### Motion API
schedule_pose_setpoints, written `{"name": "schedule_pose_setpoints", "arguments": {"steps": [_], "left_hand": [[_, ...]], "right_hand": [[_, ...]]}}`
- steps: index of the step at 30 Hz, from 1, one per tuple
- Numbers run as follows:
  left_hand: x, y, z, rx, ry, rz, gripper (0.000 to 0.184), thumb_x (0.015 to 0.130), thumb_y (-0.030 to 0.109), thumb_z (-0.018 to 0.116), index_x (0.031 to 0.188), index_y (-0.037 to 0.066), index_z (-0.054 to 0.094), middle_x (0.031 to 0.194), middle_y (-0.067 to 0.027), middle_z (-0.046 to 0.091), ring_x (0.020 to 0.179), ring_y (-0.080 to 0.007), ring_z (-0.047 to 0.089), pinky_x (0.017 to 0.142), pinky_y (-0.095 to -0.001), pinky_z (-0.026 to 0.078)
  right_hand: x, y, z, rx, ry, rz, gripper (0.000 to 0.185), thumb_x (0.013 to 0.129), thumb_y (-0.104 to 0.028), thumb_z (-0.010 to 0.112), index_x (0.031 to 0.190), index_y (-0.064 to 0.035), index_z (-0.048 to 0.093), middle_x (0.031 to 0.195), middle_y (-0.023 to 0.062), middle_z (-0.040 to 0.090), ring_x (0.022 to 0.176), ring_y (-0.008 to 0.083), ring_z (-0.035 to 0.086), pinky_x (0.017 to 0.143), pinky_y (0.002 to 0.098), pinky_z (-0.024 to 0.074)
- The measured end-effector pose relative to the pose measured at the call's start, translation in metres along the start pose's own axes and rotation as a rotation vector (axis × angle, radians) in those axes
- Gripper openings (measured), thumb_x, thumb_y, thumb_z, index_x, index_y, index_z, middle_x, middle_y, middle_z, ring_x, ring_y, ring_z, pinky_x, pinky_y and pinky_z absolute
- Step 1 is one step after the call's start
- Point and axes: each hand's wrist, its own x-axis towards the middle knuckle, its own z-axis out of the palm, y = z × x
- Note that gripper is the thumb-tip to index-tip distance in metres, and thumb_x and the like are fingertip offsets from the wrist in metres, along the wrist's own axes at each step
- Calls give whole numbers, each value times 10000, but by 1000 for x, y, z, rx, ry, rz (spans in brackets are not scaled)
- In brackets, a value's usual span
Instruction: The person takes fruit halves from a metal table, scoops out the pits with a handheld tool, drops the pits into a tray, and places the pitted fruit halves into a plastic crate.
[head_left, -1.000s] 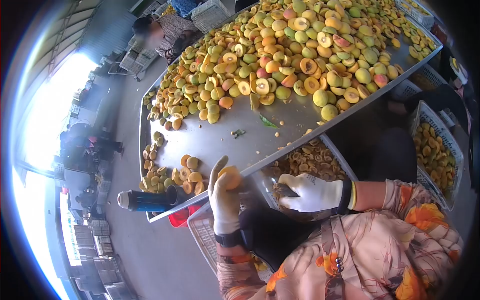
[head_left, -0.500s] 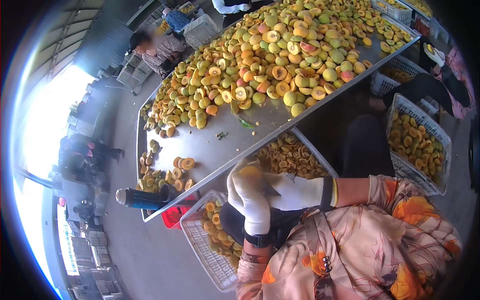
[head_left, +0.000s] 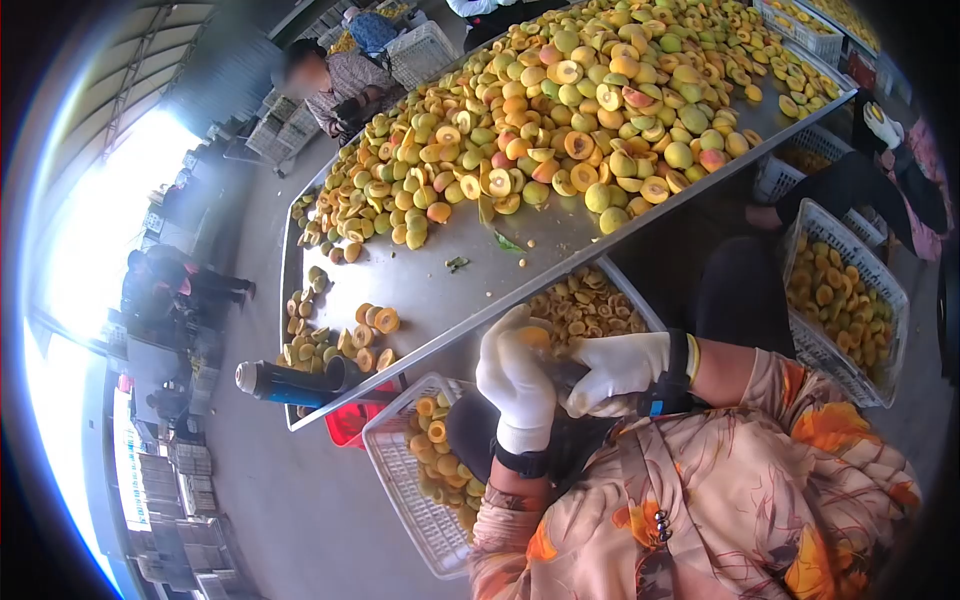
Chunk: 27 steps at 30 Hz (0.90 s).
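Observation:
My left hand (head_left: 515, 375), in a white glove with a black band at the wrist, is curled around a yellow peach half (head_left: 540, 335) above my lap. Close beside it, my right hand (head_left: 622, 368), also gloved, has its fingers closed on a dark object (head_left: 566, 376) that meets the fruit. What kind of object this is, I cannot make out. Just beyond both hands lie many cut peach pieces (head_left: 590, 308) in a crate partly under the table edge. A white crate (head_left: 400, 505) of peach halves stands left of my knee.
A metal table (head_left: 400, 285) carries a big heap of peach halves (head_left: 560, 130). A blue-black flask (head_left: 290, 384) lies at its near left corner, above a red container (head_left: 348, 424). Another full crate (head_left: 850, 385) stands at right. A co-worker (head_left: 350, 85) sits across the table.
My right hand has drawn back slightly to the right and turned, exposing the dark object between the hands. My left hand still holds the peach half. The whole view has shifted a little.

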Motion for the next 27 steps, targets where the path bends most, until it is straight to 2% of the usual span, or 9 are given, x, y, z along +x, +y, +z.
{"name": "schedule_pose_setpoints", "arguments": {"steps": [6,9,11,13,15,18,21,24,27], "left_hand": [[5,-6,-7,-433,-107,-310,542,1093,445,460,1149,-53,665,870,-138,723,768,-177,659,733,-284,519],[6,-2,-6,-323,-47,-251,536,1092,439,466,1133,-56,669,871,-134,723,760,-179,656,744,-291,522],[3,-13,-4,-163,54,-115,526,1091,430,472,1115,-54,675,870,-135,723,756,-178,654,737,-292,524],[1,-18,-5,-98,94,-62,514,1089,420,478,1101,-52,681,865,-136,723,750,-182,656,726,-296,527],[2,-18,-7,-135,90,-88,501,1087,411,485,1091,-48,686,855,-139,722,742,-190,660,712,-300,531],[-1,-30,-10,-393,27,-302,509,1105,397,434,1161,-51,670,879,-103,730,766,-146,646,723,-270,514],[1,-35,-13,-406,-30,-349,527,1103,418,436,1138,-48,681,872,-101,732,768,-151,647,737,-272,512],[0,-39,-17,-335,-46,-344,514,1101,411,446,1169,-46,671,880,-100,734,796,-154,651,744,-272,511],[-1,-36,-17,-293,-34,-217,485,1106,376,452,1221,-53,644,939,-103,731,826,-145,649,739,-269,514]], "right_hand": [[10,6,-18,480,-329,62,152,859,-142,689,849,-51,567,550,-24,437,417,73,387,400,248,271],[19,14,-18,282,-196,-11,125,878,-137,657,957,-54,607,563,-28,439,413,80,395,380,270,324],[32,21,-18,-201,68,-291,138,884,-142,655,982,-53,617,569,-25,454,425,89,417,392,269,340],[35,16,-14,-404,180,-328,146,887,-142,656,994,-50,620,574,-22,466,437,94,434,404,269,356],[29,6,-11,-334,130,-126,147,888,-137,659,994,-45,615,578,-20,476,450,96,448,415,272,372],[29,8,-19,-130,16,-11,130,882,-122,664,975,-48,611,578,-20,473,450,86,439,410,273,371],[33,16,-28,-31,-30,57,123,884,-123,661,965,-51,603,578,-22,470,451,80,432,408,269,366],[33,12,-31,-163,6,29,133,880,-130,665,962,-52,596,585,-15,485,444,84,436,401,276,365],[35,7,-38,-218,-57,86,344,851,-112,711,1170,-14,629,755,-14,600,637,83,550,566,274,442]]}}
